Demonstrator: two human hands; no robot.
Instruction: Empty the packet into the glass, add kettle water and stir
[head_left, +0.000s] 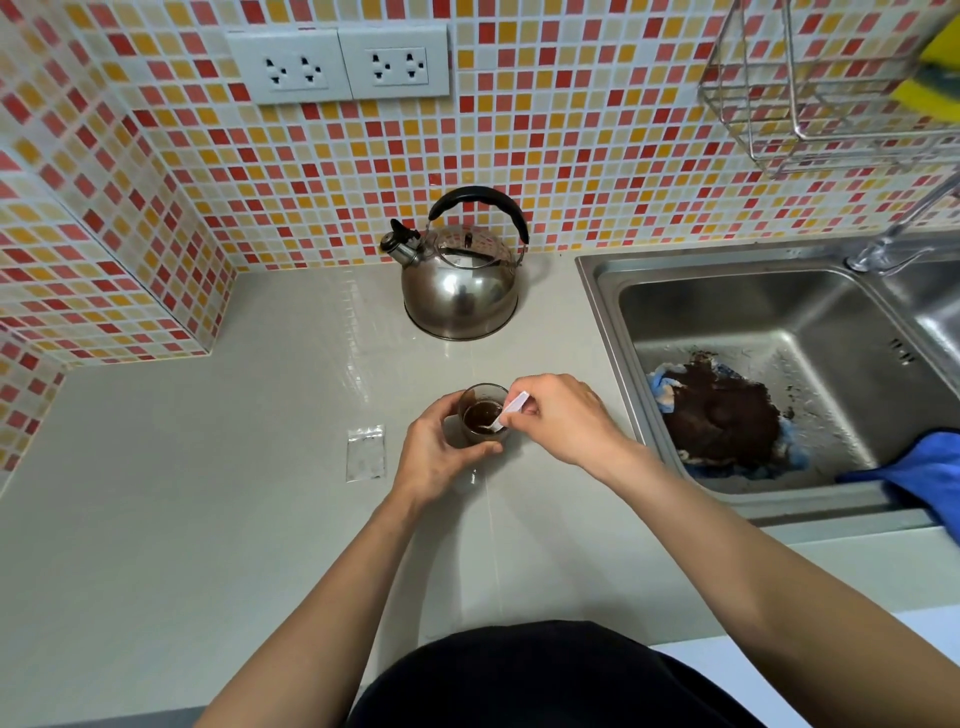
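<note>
A small clear glass (480, 415) with dark brown liquid stands on the grey counter. My left hand (436, 457) wraps around its left and front side. My right hand (561, 418) pinches a white plastic spoon (511, 408) whose tip dips into the liquid. A flat, clear packet (366, 452) lies on the counter just left of my left hand. The steel kettle (460, 283) with a black handle stands behind the glass, near the tiled wall.
A steel sink (602, 312) lies to the right, holding a blue cloth covered with a dark brown mass (719, 415). A second blue cloth (914, 470) hangs over the sink's front rim. A tap (893, 234) and a wire rack (810, 104) with sponges are at upper right.
</note>
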